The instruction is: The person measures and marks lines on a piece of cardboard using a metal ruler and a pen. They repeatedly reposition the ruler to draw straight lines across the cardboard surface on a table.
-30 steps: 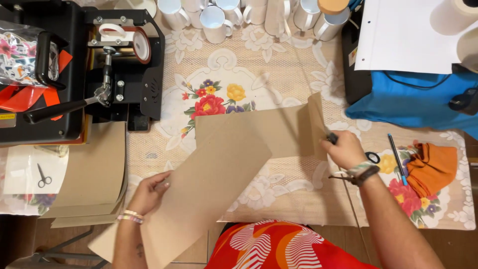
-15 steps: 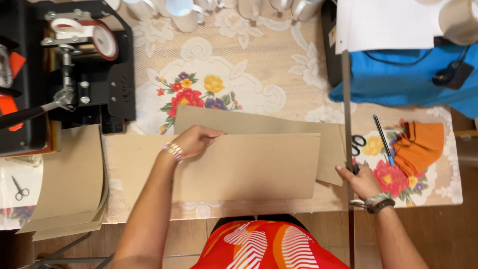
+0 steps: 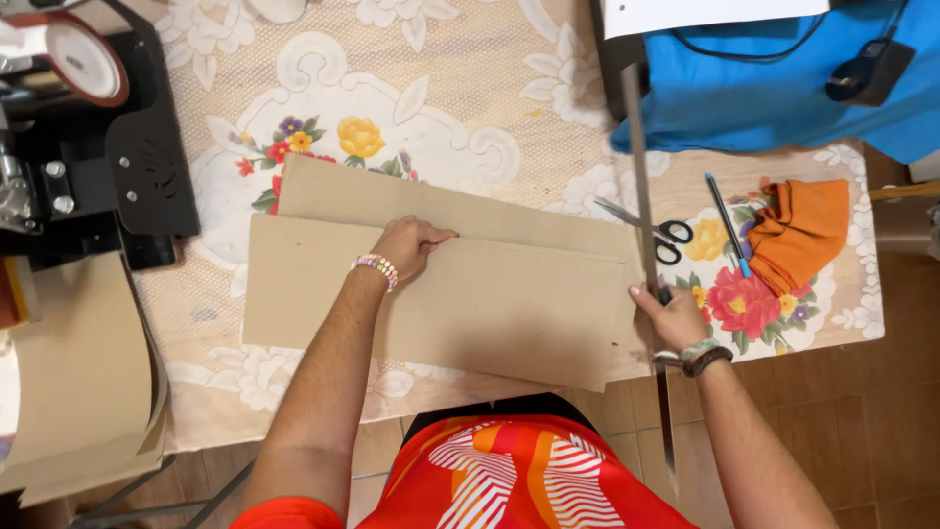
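Pressing flat on folded brown cardboard (image 3: 460, 294), left hand (image 3: 411, 245) lay open; right hand (image 3: 671, 315) gripped long grey ruler (image 3: 641, 186) at cardboard's right edge.

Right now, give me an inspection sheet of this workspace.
Surface: table under a floral cloth.
Job's things: two brown cardboard sheets, front sheet overlapping back sheet; long metal ruler standing across their right end.
Clutter: scissors, pen, orange cloth, blue cloth, white paper, black press, brown paper stack.
Grippers: left hand flat on the cardboard; right hand gripping the ruler.
Cables: black cord on the blue cloth.
Surroundings: tiled floor.
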